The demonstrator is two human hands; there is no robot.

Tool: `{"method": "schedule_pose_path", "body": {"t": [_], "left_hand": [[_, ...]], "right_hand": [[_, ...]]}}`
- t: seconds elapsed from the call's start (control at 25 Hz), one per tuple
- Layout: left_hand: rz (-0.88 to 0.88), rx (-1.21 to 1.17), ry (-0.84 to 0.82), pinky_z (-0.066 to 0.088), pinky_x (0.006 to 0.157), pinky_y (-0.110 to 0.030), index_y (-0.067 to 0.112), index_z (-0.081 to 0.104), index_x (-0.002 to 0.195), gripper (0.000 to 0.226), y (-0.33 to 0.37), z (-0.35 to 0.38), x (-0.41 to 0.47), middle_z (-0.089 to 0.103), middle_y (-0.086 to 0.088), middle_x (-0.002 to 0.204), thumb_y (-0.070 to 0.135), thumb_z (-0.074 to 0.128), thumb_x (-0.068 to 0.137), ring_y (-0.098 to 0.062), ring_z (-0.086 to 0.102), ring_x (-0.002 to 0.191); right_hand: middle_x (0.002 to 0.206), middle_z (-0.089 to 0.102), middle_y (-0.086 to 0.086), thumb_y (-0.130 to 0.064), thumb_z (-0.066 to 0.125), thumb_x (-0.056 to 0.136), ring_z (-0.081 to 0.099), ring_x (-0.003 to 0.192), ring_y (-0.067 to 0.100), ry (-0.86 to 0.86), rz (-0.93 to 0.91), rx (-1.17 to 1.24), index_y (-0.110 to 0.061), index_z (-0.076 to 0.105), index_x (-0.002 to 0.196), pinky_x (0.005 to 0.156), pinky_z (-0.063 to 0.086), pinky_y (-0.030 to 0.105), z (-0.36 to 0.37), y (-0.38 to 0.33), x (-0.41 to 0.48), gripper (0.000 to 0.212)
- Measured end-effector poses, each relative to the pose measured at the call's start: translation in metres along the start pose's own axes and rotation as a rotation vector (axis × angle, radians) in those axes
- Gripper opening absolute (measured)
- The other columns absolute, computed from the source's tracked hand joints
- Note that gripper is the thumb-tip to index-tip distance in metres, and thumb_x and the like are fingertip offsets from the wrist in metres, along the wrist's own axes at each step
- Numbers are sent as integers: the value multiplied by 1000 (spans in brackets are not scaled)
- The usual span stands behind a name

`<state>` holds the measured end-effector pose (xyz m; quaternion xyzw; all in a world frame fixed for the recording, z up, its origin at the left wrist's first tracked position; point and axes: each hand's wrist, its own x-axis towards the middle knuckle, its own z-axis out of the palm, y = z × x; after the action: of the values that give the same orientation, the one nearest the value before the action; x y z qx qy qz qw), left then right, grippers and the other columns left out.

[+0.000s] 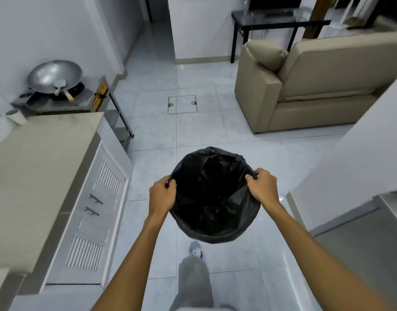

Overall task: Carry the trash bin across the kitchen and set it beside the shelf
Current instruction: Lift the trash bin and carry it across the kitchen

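Observation:
The trash bin (212,196) is round and lined with a black plastic bag, seen from above at the centre of the view. It hangs over the pale tiled floor in front of me. My left hand (162,194) grips the bin's left rim, fingers curled over the edge. My right hand (263,186) grips the right rim the same way. The bag looks empty inside. My leg and shoe show below the bin. I see no shelf that I can tell apart as the one named in the task.
A grey counter (36,176) with louvred cabinet doors runs along the left; a wok (55,75) sits on a stove behind it. A beige sofa (316,86) stands at the right, a black table (271,19) beyond it. A white wall (361,164) juts in at right.

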<state>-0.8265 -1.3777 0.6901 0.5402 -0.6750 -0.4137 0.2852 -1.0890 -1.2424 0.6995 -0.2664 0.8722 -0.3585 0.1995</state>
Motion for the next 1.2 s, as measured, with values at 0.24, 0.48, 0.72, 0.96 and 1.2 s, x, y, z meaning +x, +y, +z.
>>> {"method": "schedule_pose_path", "body": {"t": [0.24, 0.48, 0.72, 0.96, 1.2], "left_hand": [[29, 69, -43, 46, 57, -13, 17, 71, 90, 25, 32, 19, 188, 72, 2, 80, 26, 47, 90, -6, 61, 68], [-16, 92, -60, 45, 58, -18, 12, 70, 90, 27, 53, 47, 337, 71, -4, 78, 25, 47, 92, -10, 61, 67], [-44, 80, -37, 45, 61, -18, 20, 72, 96, 26, 84, 109, 488, 69, 9, 76, 28, 48, 92, -9, 63, 69], [-105, 16, 15, 51, 70, -22, 20, 73, 109, 30, 132, 172, 632, 72, 9, 87, 27, 50, 93, -7, 66, 79], [-138, -6, 31, 45, 64, -15, 20, 73, 106, 29, 152, 209, 772, 71, 11, 85, 28, 49, 93, -5, 65, 79]], "right_hand": [[85, 62, 10, -27, 61, 91, 55, 70, 21, 13, 42, 6, -6, 66, 93, 66, 41, 29, 48, -67, 153, 22], [90, 65, 9, -27, 60, 92, 60, 77, 25, 18, 73, 36, -7, 67, 99, 68, 45, 32, 85, -120, 292, 22], [82, 63, 5, -26, 60, 91, 60, 73, 22, 0, 55, 37, -7, 66, 93, 65, 44, 30, 104, -163, 458, 19], [86, 66, 8, -25, 60, 92, 60, 73, 22, -41, -13, -36, -6, 67, 99, 66, 44, 30, 100, -216, 636, 21], [86, 65, 9, -25, 60, 92, 62, 75, 25, -78, -8, -54, -7, 67, 97, 66, 45, 31, 131, -265, 783, 20]]}}
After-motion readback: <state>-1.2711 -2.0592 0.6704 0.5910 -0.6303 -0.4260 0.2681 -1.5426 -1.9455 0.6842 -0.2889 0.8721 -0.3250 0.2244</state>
